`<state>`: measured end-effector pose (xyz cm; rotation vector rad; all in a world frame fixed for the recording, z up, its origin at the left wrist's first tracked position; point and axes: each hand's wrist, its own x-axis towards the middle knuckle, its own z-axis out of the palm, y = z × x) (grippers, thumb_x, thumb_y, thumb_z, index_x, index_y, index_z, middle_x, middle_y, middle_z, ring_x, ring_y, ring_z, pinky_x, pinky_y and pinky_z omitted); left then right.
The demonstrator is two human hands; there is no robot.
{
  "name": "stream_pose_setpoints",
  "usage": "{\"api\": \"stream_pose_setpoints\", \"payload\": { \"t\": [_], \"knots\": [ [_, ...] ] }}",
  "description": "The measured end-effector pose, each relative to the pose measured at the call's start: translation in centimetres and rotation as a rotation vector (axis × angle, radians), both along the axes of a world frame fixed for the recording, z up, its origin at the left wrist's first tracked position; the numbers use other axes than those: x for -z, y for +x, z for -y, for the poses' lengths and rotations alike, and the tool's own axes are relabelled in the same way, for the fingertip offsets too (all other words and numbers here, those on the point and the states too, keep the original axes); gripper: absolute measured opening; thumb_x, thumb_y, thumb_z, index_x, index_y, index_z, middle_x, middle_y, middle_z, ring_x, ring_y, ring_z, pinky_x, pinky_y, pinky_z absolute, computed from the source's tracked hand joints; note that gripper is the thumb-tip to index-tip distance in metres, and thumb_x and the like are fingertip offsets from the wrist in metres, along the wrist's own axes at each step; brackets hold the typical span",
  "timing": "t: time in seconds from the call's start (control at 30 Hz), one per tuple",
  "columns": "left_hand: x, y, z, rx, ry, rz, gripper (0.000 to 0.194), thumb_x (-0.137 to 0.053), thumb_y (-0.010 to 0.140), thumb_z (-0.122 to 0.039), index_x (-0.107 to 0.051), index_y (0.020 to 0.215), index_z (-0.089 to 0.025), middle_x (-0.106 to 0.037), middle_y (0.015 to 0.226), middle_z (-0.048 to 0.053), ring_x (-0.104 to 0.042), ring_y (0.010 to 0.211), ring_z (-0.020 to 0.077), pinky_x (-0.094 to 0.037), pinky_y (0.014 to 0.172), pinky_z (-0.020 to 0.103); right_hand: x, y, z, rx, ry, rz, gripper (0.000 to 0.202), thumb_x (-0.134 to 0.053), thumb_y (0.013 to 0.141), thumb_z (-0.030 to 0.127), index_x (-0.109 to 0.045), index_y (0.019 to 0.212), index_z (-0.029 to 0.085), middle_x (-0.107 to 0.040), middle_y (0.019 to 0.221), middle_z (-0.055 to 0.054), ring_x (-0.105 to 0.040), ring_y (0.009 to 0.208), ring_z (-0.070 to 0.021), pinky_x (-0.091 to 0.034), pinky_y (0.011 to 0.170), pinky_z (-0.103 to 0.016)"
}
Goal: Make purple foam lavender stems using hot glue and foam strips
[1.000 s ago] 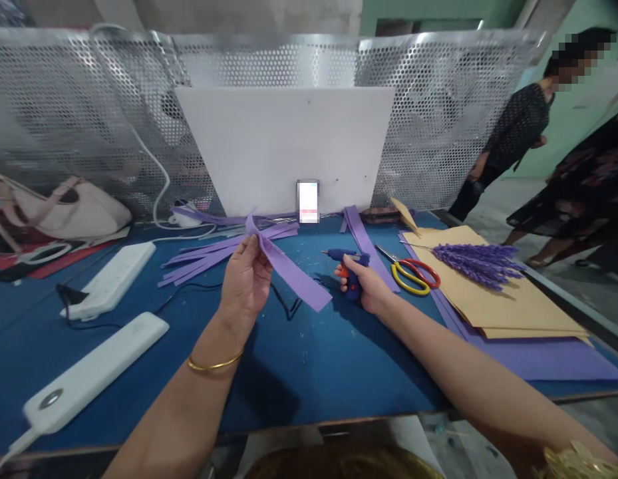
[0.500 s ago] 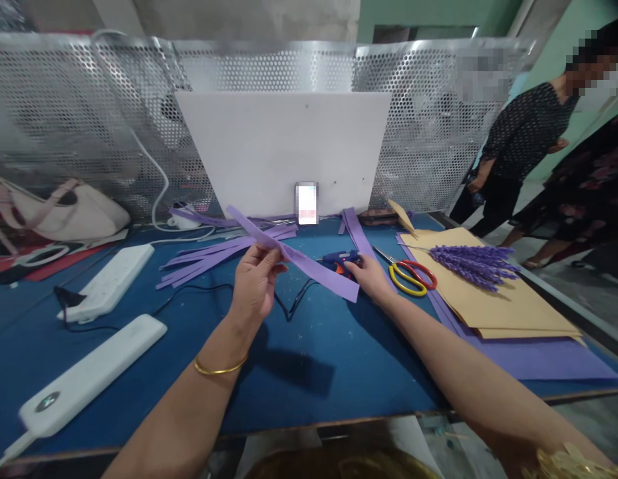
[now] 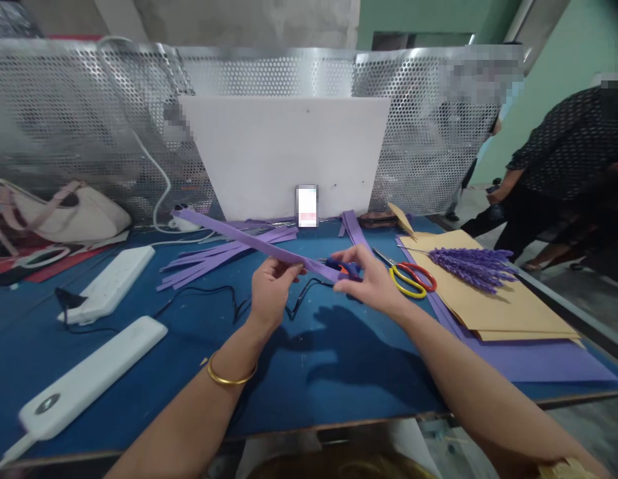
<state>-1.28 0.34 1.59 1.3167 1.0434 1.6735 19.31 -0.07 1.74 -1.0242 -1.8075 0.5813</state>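
A long purple paper strip (image 3: 249,241) slants across the middle of the view. My left hand (image 3: 276,286), with a gold bangle at the wrist, pinches it between thumb and fingers. At its right end my right hand (image 3: 366,279) is open, fingers and thumb apart around the strip's end. Behind that end lies a blue glue gun (image 3: 333,263) with an orange trigger, partly hidden by the strip and hand. More purple strips (image 3: 209,259) lie fanned on the blue table (image 3: 189,372) to the left.
Scissors (image 3: 411,278) with red and yellow handles lie right of my right hand. Purple flower sprigs (image 3: 471,266) rest on tan sheets (image 3: 513,313). A power strip (image 3: 109,283) and a long white device (image 3: 94,376) are at left. A person (image 3: 563,140) stands beyond the table.
My right hand has come off the glue gun and moved to the strip's right end. My left hand has shifted right, and the strip now reaches further left. The person has moved right.
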Motion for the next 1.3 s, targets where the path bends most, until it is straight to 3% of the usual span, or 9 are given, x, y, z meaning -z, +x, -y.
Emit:
{"api": "stream_pose_setpoints", "payload": {
  "t": [0.23, 0.37, 0.5, 0.6, 0.7, 0.77, 0.83, 0.97, 1.3],
  "knots": [
    [0.5, 0.6, 0.3, 0.002, -0.063, -0.002, 0.019, -0.079, 0.067, -0.028, -0.072, 0.079, -0.015, -0.071, 0.068, 0.002, -0.066, 0.068, 0.0165, -0.049, 0.064, 0.026, 1.2, -1.6, 0.1, 0.144, 0.016, 0.223, 0.019, -0.073, 0.083, 0.030, -0.056, 0.081, 0.023, -0.068, 0.083, 0.000, -0.059, 0.077, -0.0183, -0.039, 0.069, -0.029],
    [0.5, 0.4, 0.0, 0.014, -0.126, -0.048, 0.025, -0.080, 0.065, -0.034, -0.073, 0.080, -0.015, -0.072, 0.071, 0.004, -0.068, 0.071, 0.0182, -0.050, 0.064, 0.026, 1.3, -1.0, -0.6, 0.175, 0.142, 0.191, 0.011, -0.071, 0.085, 0.024, -0.061, 0.081, 0.023, -0.068, 0.081, 0.001, -0.059, 0.075, -0.0169, -0.040, 0.072, -0.028],
    [0.2, 0.0, 0.5, 0.165, -0.255, -0.320, 0.027, -0.079, 0.069, -0.042, -0.072, 0.073, -0.017, -0.069, 0.063, 0.003, -0.064, 0.059, 0.0184, -0.045, 0.053, 0.026, 1.2, -0.2, -0.9, 0.231, 0.317, 0.312, 0.011, -0.067, 0.090, 0.024, -0.061, 0.082, 0.023, -0.070, 0.084, -0.001, -0.062, 0.081, -0.0179, -0.040, 0.082, -0.032],
    [-0.3, -0.4, 1.2, 0.044, 0.019, -0.549, 0.026, -0.074, 0.078, -0.045, -0.071, 0.069, -0.021, -0.067, 0.058, 0.002, -0.059, 0.054, 0.0167, -0.043, 0.055, 0.028, 1.0, 0.2, -1.1, 0.232, 0.388, 0.441, 0.010, -0.065, 0.093, 0.026, -0.061, 0.084, 0.023, -0.071, 0.087, -0.001, -0.063, 0.084, -0.0190, -0.039, 0.085, -0.033],
    [-0.7, -1.0, 1.2, -0.208, 0.382, -0.742, 0.022, -0.074, 0.080, -0.046, -0.075, 0.078, -0.024, -0.075, 0.079, 0.005, -0.066, 0.078, 0.0228, -0.047, 0.078, 0.033, 0.9, 0.3, -1.0, 0.217, 0.411, 0.501, 0.009, -0.063, 0.094, 0.026, -0.062, 0.085, 0.023, -0.071, 0.087, -0.002, -0.063, 0.084, -0.0191, -0.038, 0.085, -0.033],
    [-0.8, -1.5, 0.7, -0.250, 0.448, -0.848, 0.028, -0.079, 0.075, -0.049, -0.077, 0.090, -0.026, -0.078, 0.093, 0.008, -0.067, 0.094, 0.0289, -0.044, 0.089, 0.037, 0.8, 0.3, -0.9, 0.201, 0.418, 0.526, 0.009, -0.062, 0.094, 0.026, -0.062, 0.086, 0.023, -0.071, 0.088, -0.002, -0.063, 0.085, -0.0194, -0.037, 0.086, -0.034],
    [-0.7, -1.9, 0.0, -0.215, 0.403, -0.927, 0.033, -0.082, 0.072, -0.049, -0.079, 0.095, -0.027, -0.078, 0.095, 0.008, -0.068, 0.093, 0.0309, -0.043, 0.088, 0.038, 0.7, 0.2, -0.7, 0.199, 0.418, 0.541, 0.011, -0.061, 0.095, 0.026, -0.062, 0.085, 0.023, -0.071, 0.087, -0.003, -0.062, 0.084, -0.0198, -0.037, 0.086, -0.034],
    [-0.3, -2.2, -0.6, -0.141, 0.280, -0.998, 0.021, -0.081, 0.076, -0.044, -0.081, 0.092, -0.031, -0.080, 0.088, 0.004, -0.070, 0.081, 0.0284, -0.042, 0.081, 0.037, 0.7, 0.1, -0.6, 0.178, 0.415, 0.567, 0.014, -0.058, 0.097, 0.027, -0.062, 0.084, 0.022, -0.071, 0.087, -0.004, -0.062, 0.083, -0.0200, -0.037, 0.086, -0.034],
    [-0.3, -2.0, -0.1, -0.042, 0.124, -0.950, 0.009, -0.072, 0.080, -0.034, -0.080, 0.078, -0.032, -0.076, 0.070, -0.001, -0.065, 0.065, 0.0201, -0.035, 0.057, 0.028, 0.9, 0.0, -0.7, 0.102, 0.364, 0.517, 0.019, -0.062, 0.095, 0.033, -0.059, 0.079, 0.022, -0.073, 0.087, -0.004, -0.064, 0.084, -0.0195, -0.039, 0.091, -0.036]
  ]
}}
